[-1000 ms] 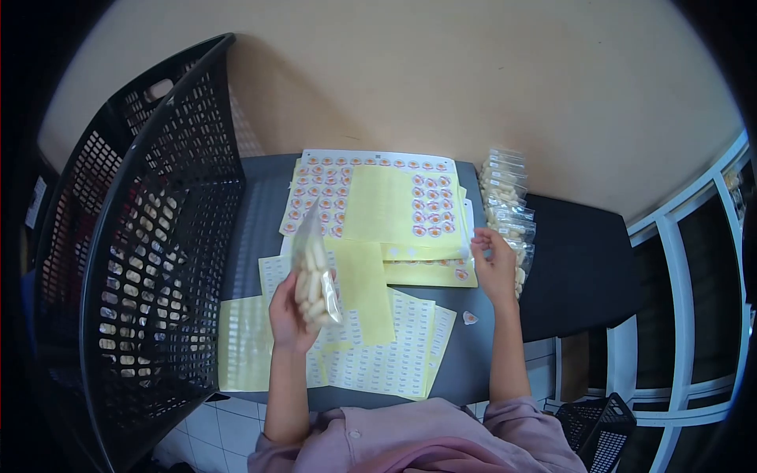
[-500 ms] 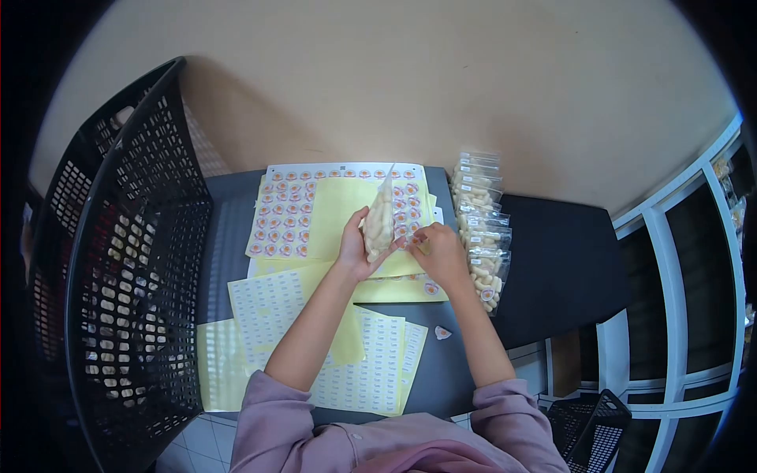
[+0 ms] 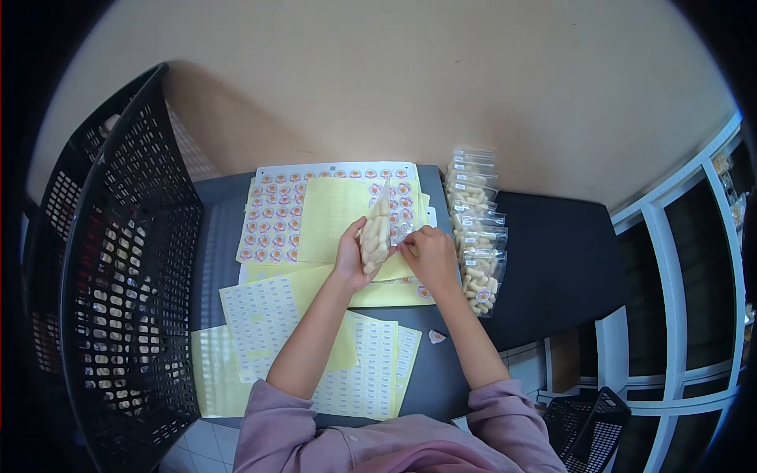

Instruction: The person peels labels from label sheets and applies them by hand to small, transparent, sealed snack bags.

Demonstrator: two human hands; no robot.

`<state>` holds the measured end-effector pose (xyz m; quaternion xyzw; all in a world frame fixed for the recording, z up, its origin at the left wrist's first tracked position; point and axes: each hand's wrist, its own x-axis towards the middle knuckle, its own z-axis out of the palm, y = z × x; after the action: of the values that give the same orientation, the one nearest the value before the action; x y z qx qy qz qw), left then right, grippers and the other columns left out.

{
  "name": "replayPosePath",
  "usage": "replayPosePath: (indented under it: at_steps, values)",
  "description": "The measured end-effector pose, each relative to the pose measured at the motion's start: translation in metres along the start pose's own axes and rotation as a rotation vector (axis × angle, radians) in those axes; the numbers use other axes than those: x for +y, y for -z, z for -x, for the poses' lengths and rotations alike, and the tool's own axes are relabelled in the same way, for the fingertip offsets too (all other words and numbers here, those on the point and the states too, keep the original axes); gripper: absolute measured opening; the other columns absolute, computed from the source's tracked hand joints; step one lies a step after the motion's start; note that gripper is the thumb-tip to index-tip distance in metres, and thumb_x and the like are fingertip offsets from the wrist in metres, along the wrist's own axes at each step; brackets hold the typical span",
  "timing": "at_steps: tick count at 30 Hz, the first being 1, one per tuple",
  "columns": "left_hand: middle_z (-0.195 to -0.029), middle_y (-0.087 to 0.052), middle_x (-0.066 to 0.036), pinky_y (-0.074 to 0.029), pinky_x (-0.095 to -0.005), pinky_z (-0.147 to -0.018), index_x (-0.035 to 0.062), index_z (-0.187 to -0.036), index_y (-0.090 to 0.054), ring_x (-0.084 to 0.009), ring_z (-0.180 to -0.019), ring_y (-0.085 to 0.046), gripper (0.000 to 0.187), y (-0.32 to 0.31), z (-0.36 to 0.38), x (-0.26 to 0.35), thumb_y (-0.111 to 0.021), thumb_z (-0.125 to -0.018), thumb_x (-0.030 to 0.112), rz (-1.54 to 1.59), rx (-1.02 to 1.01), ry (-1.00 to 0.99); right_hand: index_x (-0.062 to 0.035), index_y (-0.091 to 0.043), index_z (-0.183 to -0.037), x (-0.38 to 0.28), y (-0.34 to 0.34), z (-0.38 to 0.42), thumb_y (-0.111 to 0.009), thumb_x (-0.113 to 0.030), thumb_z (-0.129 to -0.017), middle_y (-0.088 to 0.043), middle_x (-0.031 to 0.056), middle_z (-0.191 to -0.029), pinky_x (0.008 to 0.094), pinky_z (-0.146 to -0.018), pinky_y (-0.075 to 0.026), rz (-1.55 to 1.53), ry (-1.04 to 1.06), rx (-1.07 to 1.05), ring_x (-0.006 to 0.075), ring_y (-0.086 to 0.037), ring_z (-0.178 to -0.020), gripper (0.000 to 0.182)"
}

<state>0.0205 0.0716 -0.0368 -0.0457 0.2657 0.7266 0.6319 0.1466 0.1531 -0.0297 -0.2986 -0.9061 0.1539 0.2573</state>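
Observation:
My left hand (image 3: pixel 355 256) holds a clear plastic bag (image 3: pixel 374 236) of pale, finger-shaped pieces, tilted upright above the sticker sheets. Close to the bag's right side is my right hand (image 3: pixel 430 254), its fingertips pinched together; what they hold, if anything, is too small to tell. Under the hands lie a sheet of round orange and purple stickers (image 3: pixel 272 213) and a plain yellow sheet (image 3: pixel 331 205). Sheets of small printed labels (image 3: pixel 260 311) spread nearer to me. A single loose sticker (image 3: pixel 436 337) rests on the dark table.
Several filled bags (image 3: pixel 477 276) stand in a row right of the sheets. A tall black basket (image 3: pixel 134 260) rises at the left. The dark tabletop (image 3: pixel 552 268) extends right, towards white shelving (image 3: pixel 670 299). A small black basket (image 3: pixel 587 433) sits low at the right.
The bag in my left hand has turned so more of its side shows. My right fingertips have closed in nearer to it. The whole view has shifted slightly.

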Motion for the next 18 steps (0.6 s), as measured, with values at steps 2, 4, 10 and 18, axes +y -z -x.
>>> replayPosePath:
  at_steps: [2,4,10,18]
  values:
    - [-0.079,-0.054,-0.006,-0.045,-0.0349,-0.079,0.0041,-0.098,-0.048,-0.017,-0.069,-0.056,0.035,0.006,-0.004,-0.002,-0.039,-0.084,0.035,-0.009,-0.03,-0.005,-0.0023,-0.062,-0.066,-0.001,-0.002,0.0,-0.065,-0.011,-0.063,-0.057,0.0081,-0.068,0.033,-0.065,-0.04,0.018,0.033,0.017,0.0234,-0.053,-0.068,0.01]
    - [-0.084,-0.057,-0.007,-0.049,-0.0313,-0.071,0.0048,-0.1,-0.049,-0.0177,-0.073,-0.057,0.036,0.008,-0.006,-0.003,-0.039,-0.084,0.035,-0.018,-0.06,-0.012,-0.002,-0.062,-0.065,0.0,-0.004,0.0,-0.064,-0.01,-0.063,-0.056,0.0084,-0.067,0.0328,-0.065,-0.04,0.034,0.069,0.034,0.0233,-0.053,-0.068,0.009]
    - [-0.085,-0.057,-0.006,-0.05,-0.0277,-0.065,0.0046,-0.101,-0.049,-0.0172,-0.071,-0.058,0.036,0.008,-0.009,-0.006,-0.038,-0.084,0.034,-0.049,-0.046,-0.021,0.001,-0.058,-0.065,0.003,-0.001,-0.007,-0.059,-0.005,-0.064,-0.057,0.013,-0.069,0.0371,-0.062,-0.044,-0.055,0.01,-0.018,0.0278,-0.054,-0.068,0.006]
    - [-0.085,-0.058,-0.006,-0.049,-0.026,-0.061,0.0067,-0.101,-0.05,-0.0154,-0.07,-0.058,0.034,0.002,-0.001,-0.007,-0.036,-0.085,0.033,-0.074,-0.03,-0.049,0.0048,-0.057,-0.072,0.022,0.01,-0.017,-0.056,-0.003,-0.068,-0.059,0.0176,-0.07,0.0319,-0.062,-0.046,-0.242,-0.049,-0.197,0.027,-0.059,-0.066,0.009]
